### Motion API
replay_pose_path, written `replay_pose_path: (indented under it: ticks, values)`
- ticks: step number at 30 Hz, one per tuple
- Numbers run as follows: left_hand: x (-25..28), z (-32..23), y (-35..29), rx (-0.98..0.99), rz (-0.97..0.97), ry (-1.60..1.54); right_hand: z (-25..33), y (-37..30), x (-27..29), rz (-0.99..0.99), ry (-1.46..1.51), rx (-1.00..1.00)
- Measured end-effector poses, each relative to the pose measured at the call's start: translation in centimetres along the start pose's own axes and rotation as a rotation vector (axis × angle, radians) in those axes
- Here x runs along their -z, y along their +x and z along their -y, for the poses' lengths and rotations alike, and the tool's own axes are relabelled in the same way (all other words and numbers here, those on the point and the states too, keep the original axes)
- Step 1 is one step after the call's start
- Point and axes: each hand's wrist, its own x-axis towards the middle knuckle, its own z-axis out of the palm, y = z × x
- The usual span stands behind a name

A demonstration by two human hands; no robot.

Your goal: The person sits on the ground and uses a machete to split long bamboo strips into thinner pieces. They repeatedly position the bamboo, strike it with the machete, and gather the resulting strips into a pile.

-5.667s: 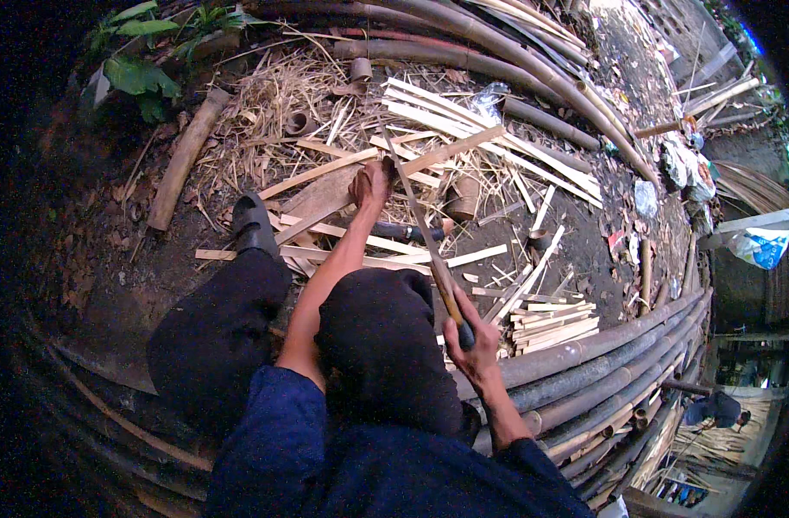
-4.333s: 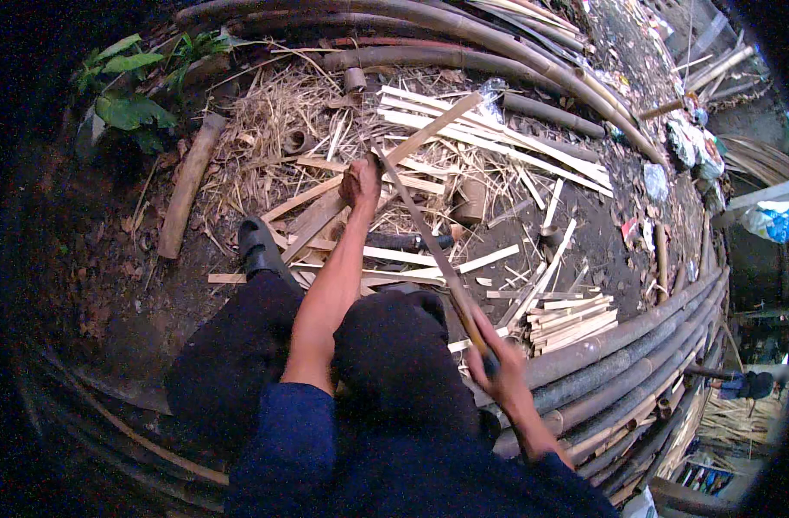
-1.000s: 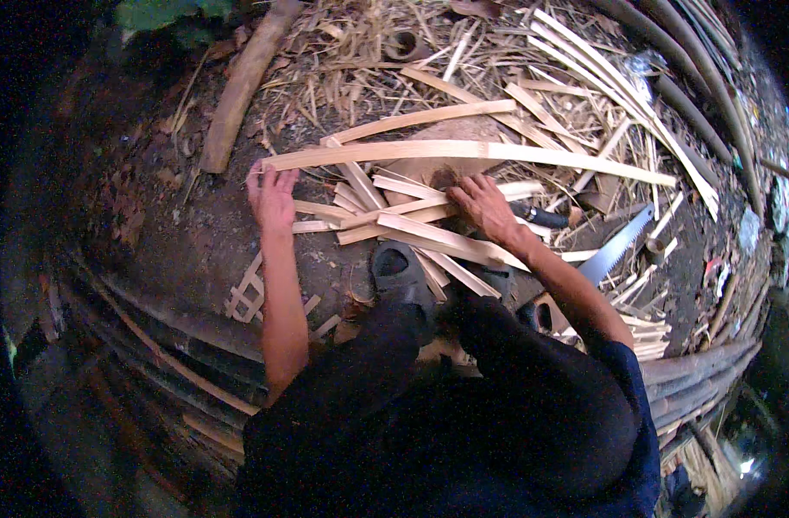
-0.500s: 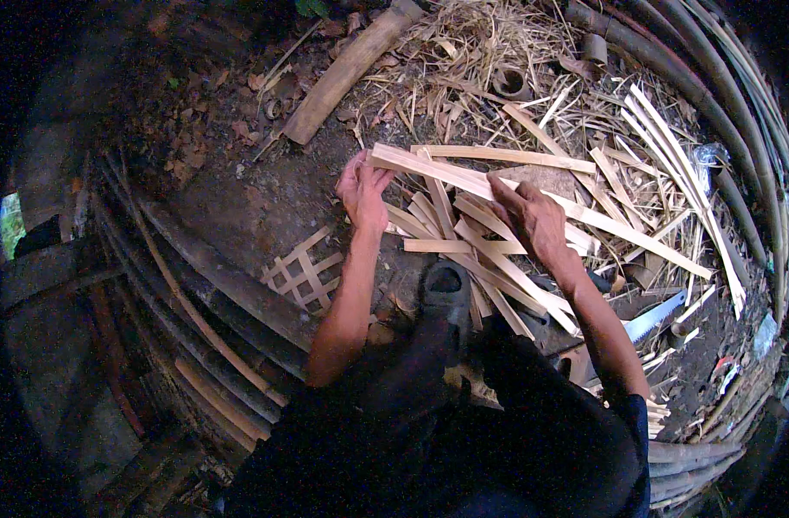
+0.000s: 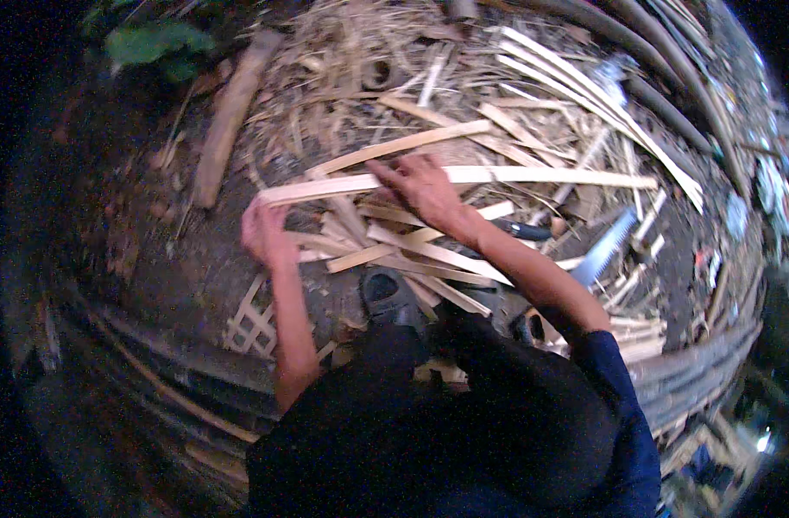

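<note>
A bundle of long pale bamboo strips point(image 5: 550, 176) stretches across in front of me, lying nearly level over a pile on the ground. My left hand point(image 5: 267, 231) is closed around its left end. Partway along, my right hand point(image 5: 429, 197) has the strips between its fingers, with the forefinger stretched out toward the left; motion blur softens the fingertips. Just beyond the bundle lies another bamboo strip point(image 5: 412, 144), slightly curved. Below my hands, loose shorter strips point(image 5: 442, 256) cross each other near my dark shoe point(image 5: 386, 293).
A woven bamboo lattice point(image 5: 255, 321) lies by my left forearm. To the right is a handsaw point(image 5: 606, 249), and near it a dark-handled tool point(image 5: 533, 230). A log point(image 5: 235, 121) rests at the far left. Long poles point(image 5: 645, 39) curve along the right side, with shavings point(image 5: 343, 52) behind.
The whole view has shifted, so the scene sits further left. The bamboo strips have swung from slanting down rightward to nearly level. Both hands remain on them.
</note>
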Motion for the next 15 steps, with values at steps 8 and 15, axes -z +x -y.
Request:
replay_pose_path:
  ticks: [8, 15]
  values:
    - [1.7, -0.7, 0.3, -0.062, -0.008, 0.246, 0.5, -0.2, 0.2, 0.131, -0.008, 0.043]
    - [-14.2, -14.7, -6.0, -0.499, 1.05, 0.79, 3.5, -1.3, 2.3, 0.081, -0.12, 0.049]
